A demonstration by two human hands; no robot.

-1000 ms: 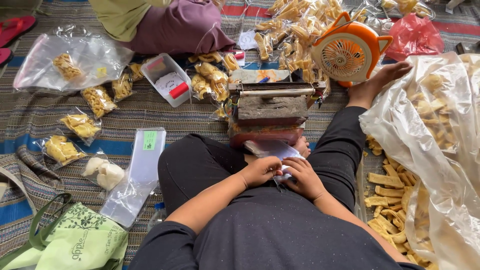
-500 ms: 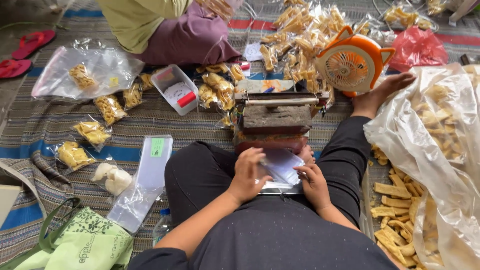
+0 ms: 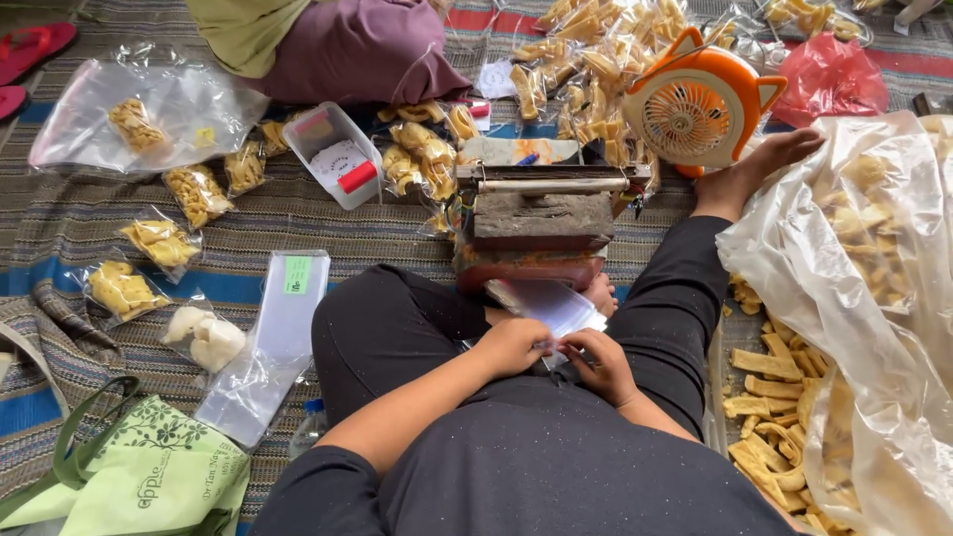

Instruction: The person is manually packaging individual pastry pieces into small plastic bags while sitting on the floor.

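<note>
Several small filled snack bags [image 3: 159, 241] lie on the striped mat [image 3: 298, 213] at far left, near a flat stack of empty clear sleeves [image 3: 266, 345]. Moving right, my left hand [image 3: 514, 344] and right hand [image 3: 599, 359] meet in my lap, both pinching one empty clear plastic bag [image 3: 551, 303]. It looks thin, glossy, and see-through, and slants up toward the worn sealing machine [image 3: 542, 220] just ahead. My fingers are closed on its near edge. Further right stand an orange fan [image 3: 695, 107] and a big sack of yellow crackers [image 3: 864, 298].
</note>
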